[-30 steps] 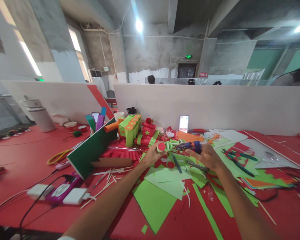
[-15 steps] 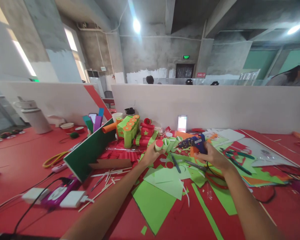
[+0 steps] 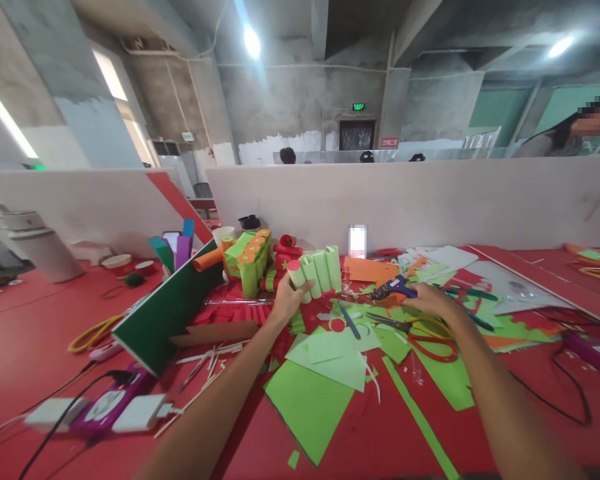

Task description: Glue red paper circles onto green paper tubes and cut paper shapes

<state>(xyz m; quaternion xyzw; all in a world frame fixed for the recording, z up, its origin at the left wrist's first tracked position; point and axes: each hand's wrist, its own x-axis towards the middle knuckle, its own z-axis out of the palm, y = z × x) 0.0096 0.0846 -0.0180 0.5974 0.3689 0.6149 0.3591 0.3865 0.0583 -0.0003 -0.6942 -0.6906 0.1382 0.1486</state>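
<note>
My left hand (image 3: 287,301) is closed around the end of a row of pale green paper tubes (image 3: 321,271) joined side by side. The nearest tube has a red disc on its top. To the right, my right hand (image 3: 427,300) grips a blue hot glue gun (image 3: 395,287), whose nozzle points left, apart from the tubes. Below the hands lie scissors (image 3: 433,347) with red and yellow handles, a grey pen-like tool (image 3: 351,321) and a red ring (image 3: 337,325). Green paper sheets (image 3: 310,407) spread across the red table in front of me.
Green and orange paper blocks (image 3: 247,260) stand behind on the left beside a dark green board (image 3: 165,317). A purple power strip (image 3: 115,400) with white plugs sits front left. Green-handled pliers (image 3: 473,310) lie at right. A white partition (image 3: 420,207) closes off the back.
The glue gun has moved right and down, away from the tubes. My left hand has tilted the tube row more upright, so their sides now show. The view has shifted slightly.
</note>
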